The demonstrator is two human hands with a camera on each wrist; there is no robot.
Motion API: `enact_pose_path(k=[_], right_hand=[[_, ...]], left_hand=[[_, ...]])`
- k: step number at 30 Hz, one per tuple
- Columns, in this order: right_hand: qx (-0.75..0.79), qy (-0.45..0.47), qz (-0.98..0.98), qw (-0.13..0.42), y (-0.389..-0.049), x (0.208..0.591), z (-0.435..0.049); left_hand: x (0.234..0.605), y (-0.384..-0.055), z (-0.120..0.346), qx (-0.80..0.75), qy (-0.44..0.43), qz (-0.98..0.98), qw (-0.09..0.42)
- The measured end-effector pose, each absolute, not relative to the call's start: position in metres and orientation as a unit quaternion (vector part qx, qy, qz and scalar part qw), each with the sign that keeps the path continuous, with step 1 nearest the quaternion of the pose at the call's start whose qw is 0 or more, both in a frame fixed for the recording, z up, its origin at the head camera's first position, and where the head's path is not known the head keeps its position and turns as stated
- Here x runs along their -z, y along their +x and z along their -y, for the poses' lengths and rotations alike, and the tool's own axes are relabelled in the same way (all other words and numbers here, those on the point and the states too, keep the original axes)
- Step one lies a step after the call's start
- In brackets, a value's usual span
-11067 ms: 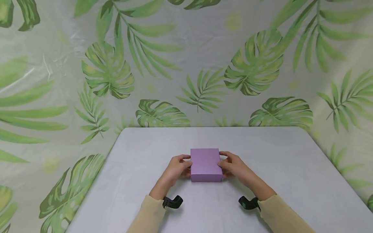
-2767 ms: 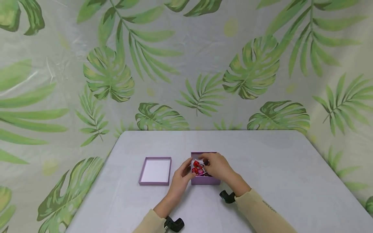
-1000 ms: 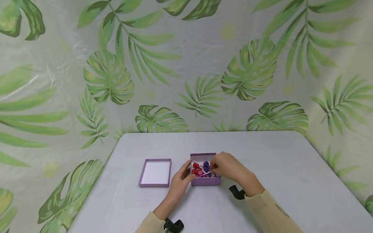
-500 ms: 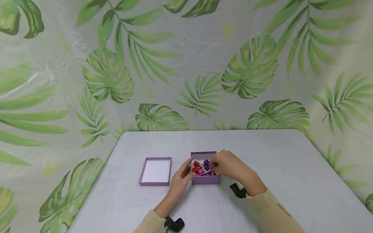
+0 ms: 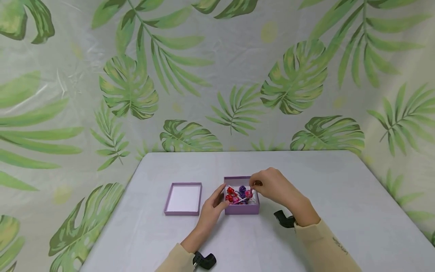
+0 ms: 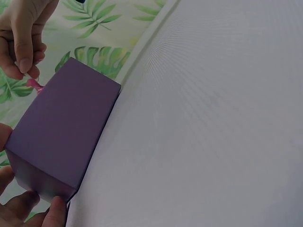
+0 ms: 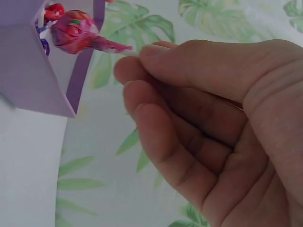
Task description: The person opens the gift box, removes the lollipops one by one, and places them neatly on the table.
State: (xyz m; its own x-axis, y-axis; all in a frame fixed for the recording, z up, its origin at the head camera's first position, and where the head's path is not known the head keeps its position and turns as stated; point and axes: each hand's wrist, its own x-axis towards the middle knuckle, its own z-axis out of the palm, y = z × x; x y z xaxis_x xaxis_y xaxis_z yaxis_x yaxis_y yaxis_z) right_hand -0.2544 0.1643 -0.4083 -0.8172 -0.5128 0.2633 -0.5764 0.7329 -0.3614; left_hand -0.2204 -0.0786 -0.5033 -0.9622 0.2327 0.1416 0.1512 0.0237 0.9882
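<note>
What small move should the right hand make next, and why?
Perhaps raise the round, pink-wrapped lollipop slightly to clear the rectangular purple cardboard box: the right hand pinches its white stick, the left wrist view shows the lollipop mostly hidden behind the box, and the left hand rests against the box's side.

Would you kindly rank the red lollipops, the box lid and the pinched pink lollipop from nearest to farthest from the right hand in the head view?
1. Pinched pink lollipop: in the right hand.
2. Red lollipops: inside the purple box, left side.
3. Box lid: left of the box.
</note>
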Motion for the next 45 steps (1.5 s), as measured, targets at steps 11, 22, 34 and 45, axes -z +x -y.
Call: enact_pose_path(k=[11, 22, 34, 45], right_hand=[[-0.272, 0.244, 0.924, 0.111, -0.261, 0.404, -0.186], [-0.298, 0.189, 0.928, 0.118, -0.274, 0.412, -0.208], [-0.331, 0.137, 0.929, 0.096, -0.288, 0.427, -0.225], [-0.359, 0.103, 0.926, 0.045, -0.303, 0.454, -0.238]], left_hand=[[0.504, -0.221, 0.077, -0.691, 0.133, -0.709, 0.029], [0.502, -0.221, 0.077, -0.677, 0.138, -0.722, 0.025], [0.504, -0.219, 0.079, -0.680, 0.138, -0.720, 0.026], [0.504, -0.222, 0.078, -0.679, 0.147, -0.719, 0.024]])
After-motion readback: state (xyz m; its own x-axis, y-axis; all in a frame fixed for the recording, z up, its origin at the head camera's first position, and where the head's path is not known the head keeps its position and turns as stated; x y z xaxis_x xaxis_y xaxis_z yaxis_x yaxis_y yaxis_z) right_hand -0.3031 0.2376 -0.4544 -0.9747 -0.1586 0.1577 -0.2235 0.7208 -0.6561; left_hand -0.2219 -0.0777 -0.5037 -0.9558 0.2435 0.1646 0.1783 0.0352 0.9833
